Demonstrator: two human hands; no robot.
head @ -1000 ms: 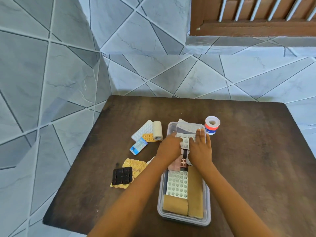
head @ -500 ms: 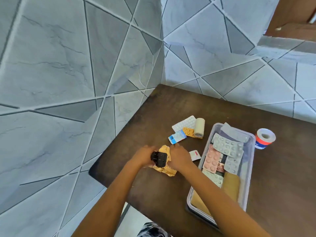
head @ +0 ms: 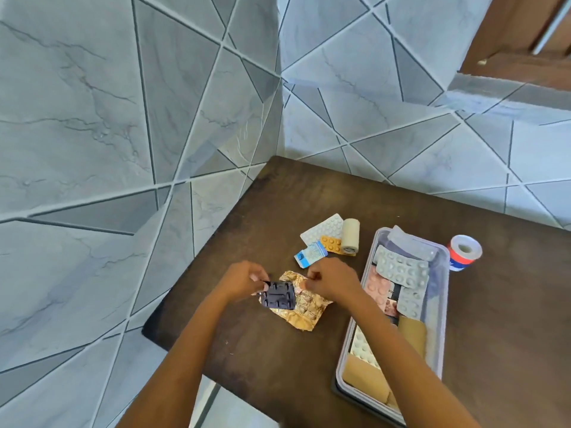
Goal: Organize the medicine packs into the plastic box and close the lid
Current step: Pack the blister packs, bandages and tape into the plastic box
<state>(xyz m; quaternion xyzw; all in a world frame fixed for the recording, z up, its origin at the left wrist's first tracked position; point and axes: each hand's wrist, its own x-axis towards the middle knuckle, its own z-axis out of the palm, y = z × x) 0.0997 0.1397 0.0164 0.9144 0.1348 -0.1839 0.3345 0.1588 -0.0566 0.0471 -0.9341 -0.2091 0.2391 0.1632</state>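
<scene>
Lying on the table (head: 309, 196) left of the plastic box (head: 445, 304), the dark pill pack (head: 278, 295) and crumpled gold foil pack (head: 304, 307) look light, thin and crackly, best pinched by their edges. The left hand (head: 244, 281) pinches the dark pack's corner; the right hand (head: 332, 281) is curled at the foil's edge, grip unclear.

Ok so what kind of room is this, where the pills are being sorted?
Probably a home, perhaps a kitchen or bathroom corner, though that is a guess. The walls are covered in grey marbled tiles, a plain dark wooden table is pushed into the corner, and a brown wooden window frame sits above.
</scene>
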